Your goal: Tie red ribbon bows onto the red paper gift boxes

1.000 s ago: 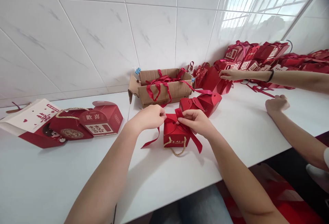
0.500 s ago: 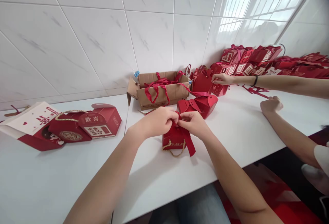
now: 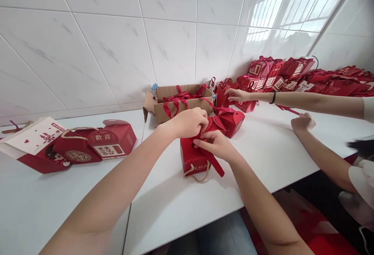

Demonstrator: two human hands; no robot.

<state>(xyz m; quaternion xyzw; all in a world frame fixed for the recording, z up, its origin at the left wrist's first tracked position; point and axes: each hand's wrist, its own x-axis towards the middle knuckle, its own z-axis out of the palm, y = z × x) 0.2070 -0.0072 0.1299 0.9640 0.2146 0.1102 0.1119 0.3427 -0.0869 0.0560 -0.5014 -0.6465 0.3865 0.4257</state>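
A small red box (image 3: 193,158) with a twisted gold cord handle hanging at its front stands on the white table. Red ribbon (image 3: 214,163) lies over it, one flat end sticking out to the lower right. Above the box's top, my left hand (image 3: 191,123) is closed, its fingers curled round the ribbon. My right hand (image 3: 214,144) sits just below and to the right, thumb and fingers pinching the ribbon near the box top. Right behind them is another red box (image 3: 232,122) with a scalloped top.
A cardboard box (image 3: 182,107) of red ribbons stands by the tiled wall. Three gift boxes (image 3: 112,140) sit at the left. Many red boxes (image 3: 269,71) are piled at the back right. Another person's hands (image 3: 304,122) reach in from the right.
My left hand has risen slightly over the box, and my right hand's fingers have moved left and down. The other person's far hand has moved left, its fingers now more spread.
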